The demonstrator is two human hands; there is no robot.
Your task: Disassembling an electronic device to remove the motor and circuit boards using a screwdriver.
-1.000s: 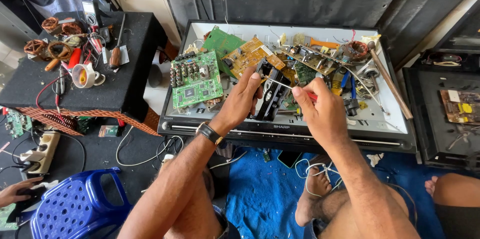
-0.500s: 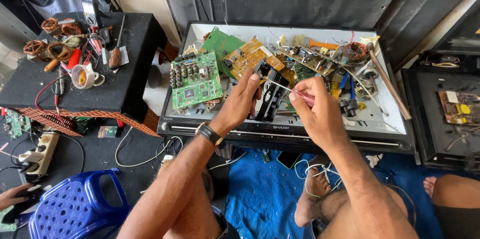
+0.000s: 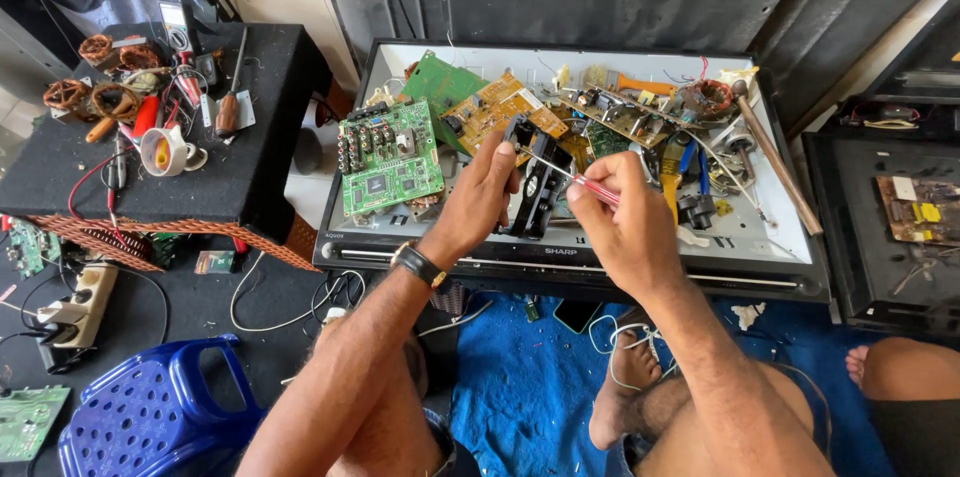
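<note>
Both forearms reach forward and converge. The left hand — a watch on its wrist — is curled, fingers bent in a grip. The right hand faces it just beside, fingers pinched closed — knuckles up, wrist slightly bent.

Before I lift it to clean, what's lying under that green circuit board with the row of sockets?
The green circuit board rests on the white tray, overlapping a second green board behind it. Anything directly beneath is covered.
</note>
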